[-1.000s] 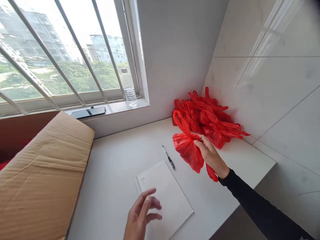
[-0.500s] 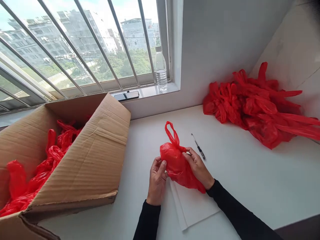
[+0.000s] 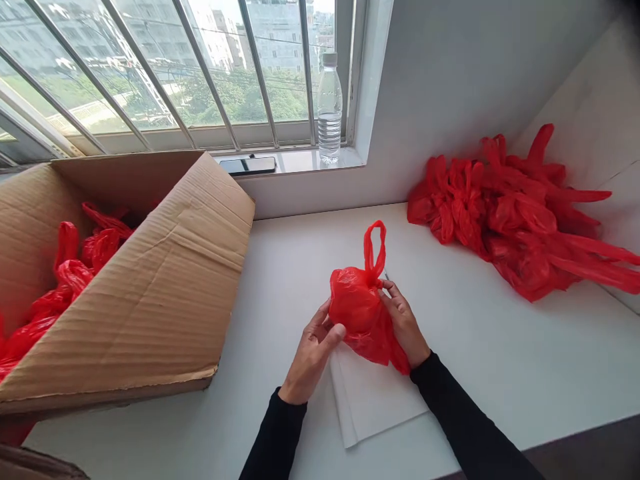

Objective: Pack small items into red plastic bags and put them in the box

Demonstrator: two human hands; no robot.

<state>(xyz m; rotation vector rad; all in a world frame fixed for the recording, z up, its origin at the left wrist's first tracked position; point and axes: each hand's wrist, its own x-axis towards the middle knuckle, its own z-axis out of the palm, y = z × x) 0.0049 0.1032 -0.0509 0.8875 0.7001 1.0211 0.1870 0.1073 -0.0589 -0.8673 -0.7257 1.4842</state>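
Note:
A red plastic bag [image 3: 355, 307], its neck tied and its handle loop standing up, is held above the table between my two hands. My left hand [image 3: 314, 347] supports its lower left side, thumb in front and fingers partly hidden behind it. My right hand [image 3: 404, 321] pinches the bag close to the knot, on the right. Something bulges inside, but the red film hides what it is. Below the bag lies a folded white sheet [image 3: 377, 407]. A pen [image 3: 386, 274] is mostly hidden behind the bag and my right hand.
On the left stands an open cardboard box [image 3: 165, 293] with several red bags [image 3: 75, 273] inside. A heap of red plastic bags [image 3: 520, 213] lies at the right against the wall. A water bottle [image 3: 329, 113] and a phone [image 3: 247, 165] rest on the windowsill.
The view has shifted. The bag's handle loop has swung from leaning left to upright, and my left thumb has moved along the bag's side. The pen is now mostly covered.

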